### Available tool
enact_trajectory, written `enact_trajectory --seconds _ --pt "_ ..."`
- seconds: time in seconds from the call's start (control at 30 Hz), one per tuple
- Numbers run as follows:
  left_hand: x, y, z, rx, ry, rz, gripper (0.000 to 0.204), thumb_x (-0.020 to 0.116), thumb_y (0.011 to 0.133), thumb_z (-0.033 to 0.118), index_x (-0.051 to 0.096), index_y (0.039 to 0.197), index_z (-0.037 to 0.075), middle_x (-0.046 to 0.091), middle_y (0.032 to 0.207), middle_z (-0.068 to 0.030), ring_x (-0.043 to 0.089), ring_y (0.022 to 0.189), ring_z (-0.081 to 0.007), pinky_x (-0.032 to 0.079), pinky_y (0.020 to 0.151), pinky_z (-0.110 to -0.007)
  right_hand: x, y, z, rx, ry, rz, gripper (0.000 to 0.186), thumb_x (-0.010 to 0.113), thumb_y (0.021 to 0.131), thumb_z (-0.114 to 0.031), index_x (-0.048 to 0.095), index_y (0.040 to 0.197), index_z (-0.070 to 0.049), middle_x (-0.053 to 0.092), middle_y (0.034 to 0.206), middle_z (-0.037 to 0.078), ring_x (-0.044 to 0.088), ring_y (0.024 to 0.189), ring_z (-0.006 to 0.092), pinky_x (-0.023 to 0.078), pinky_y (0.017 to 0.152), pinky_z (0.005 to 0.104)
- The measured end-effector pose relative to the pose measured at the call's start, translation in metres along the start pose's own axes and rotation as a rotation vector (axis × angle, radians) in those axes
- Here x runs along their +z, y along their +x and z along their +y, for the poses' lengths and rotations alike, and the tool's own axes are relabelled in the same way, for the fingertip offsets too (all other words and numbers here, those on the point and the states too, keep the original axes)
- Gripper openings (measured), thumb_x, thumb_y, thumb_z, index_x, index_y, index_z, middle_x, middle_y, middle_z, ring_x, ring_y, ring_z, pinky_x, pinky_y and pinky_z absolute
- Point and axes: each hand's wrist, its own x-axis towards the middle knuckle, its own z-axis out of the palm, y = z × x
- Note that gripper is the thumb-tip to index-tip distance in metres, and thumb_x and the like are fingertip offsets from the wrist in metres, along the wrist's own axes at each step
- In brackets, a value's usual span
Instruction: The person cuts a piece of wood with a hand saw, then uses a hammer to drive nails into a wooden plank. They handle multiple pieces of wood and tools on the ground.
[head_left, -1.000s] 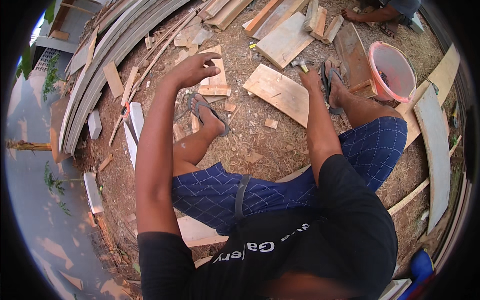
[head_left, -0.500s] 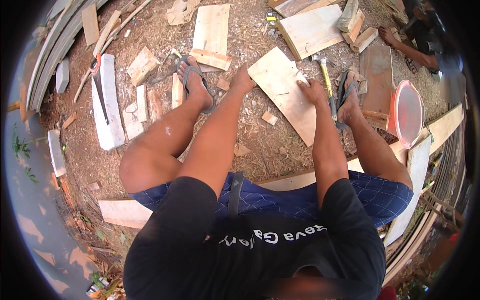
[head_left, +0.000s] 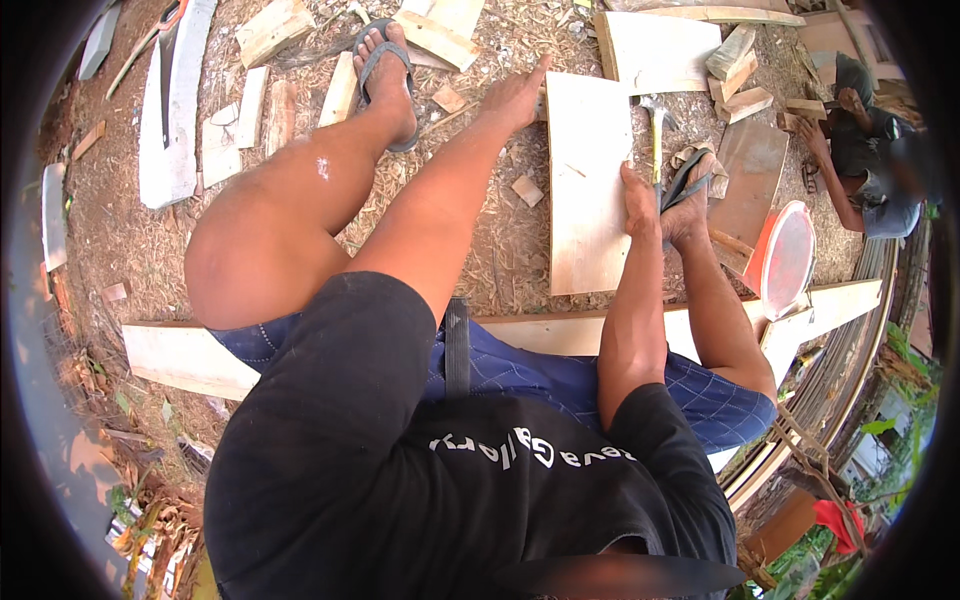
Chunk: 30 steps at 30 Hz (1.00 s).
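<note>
A pale, flat wooden board (head_left: 590, 190) lies lengthwise in front of me between my two hands. My left hand (head_left: 512, 100) is at its far left edge, with a finger stretched out past the corner; some of its other fingers are hidden. Against the right edge is my right hand (head_left: 640, 200), gripping the board with the thumb side up while the rest of the fingers are mostly out of sight. Just beyond that hand stands a claw hammer (head_left: 657, 135) with a yellow handle, close to my right sandal (head_left: 688, 180).
A handsaw (head_left: 167, 70) lies on a whitish plank (head_left: 185, 130) at left. Wood offcuts (head_left: 252, 105) are scattered over the ground. At right is a red-rimmed bucket (head_left: 785, 260); a long plank (head_left: 190, 360) passes under my legs. Another person (head_left: 865, 150) crouches at far right.
The board has swung from a slant to nearly straight ahead of me. My left hand has moved farther out and right, and my right hand has shifted lower along the board's right edge.
</note>
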Motion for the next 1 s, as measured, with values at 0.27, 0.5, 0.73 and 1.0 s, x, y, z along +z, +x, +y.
enact_trajectory --seconds 0.27,0.5,0.73,1.0 --pt "0.042 -0.022 -0.029 -0.010 -0.007 0.078 0.092 0.082 0.085 0.034 0.029 0.160 0.019 0.050 0.150 -0.0122 0.047 0.139 -0.0299 0.040 0.116 -0.047 -0.021 -0.010 0.039 -0.030 0.055 0.063 0.061 0.063 0.100 -0.040 0.055 0.137 0.008 0.056 0.142 0.020 0.052 0.131 0.0289 0.038 0.113 0.0411" --pt "0.044 -0.025 -0.027 -0.017 -0.183 0.130 0.090 0.085 0.081 0.032 0.037 0.156 0.020 0.049 0.149 -0.0082 0.049 0.138 -0.0296 0.046 0.112 -0.045 -0.046 -0.008 0.040 -0.032 0.118 0.081 0.061 0.056 0.104 -0.041 0.050 0.144 0.006 0.056 0.146 0.016 0.054 0.131 0.0296 0.039 0.113 0.0402" --pt "0.032 -0.058 -0.071 0.128 -0.052 0.464 0.057 0.065 0.081 -0.007 0.052 0.133 0.014 0.052 0.127 -0.0099 0.057 0.118 -0.0320 0.052 0.101 -0.044 -0.057 0.015 0.047 0.016 0.342 -0.004 0.059 0.061 0.103 -0.037 0.053 0.140 0.008 0.057 0.142 0.017 0.052 0.130 0.0281 0.037 0.114 0.0404" --pt "0.060 -0.095 -0.095 0.087 -0.018 0.467 0.047 0.062 0.082 -0.006 0.053 0.125 0.011 0.053 0.129 -0.0120 0.054 0.126 -0.0323 0.051 0.099 -0.045 -0.027 -0.009 0.039 -0.032 0.244 0.016 0.050 0.057 0.103 -0.031 0.057 0.137 0.006 0.059 0.138 0.014 0.055 0.125 0.0250 0.040 0.110 0.0374"
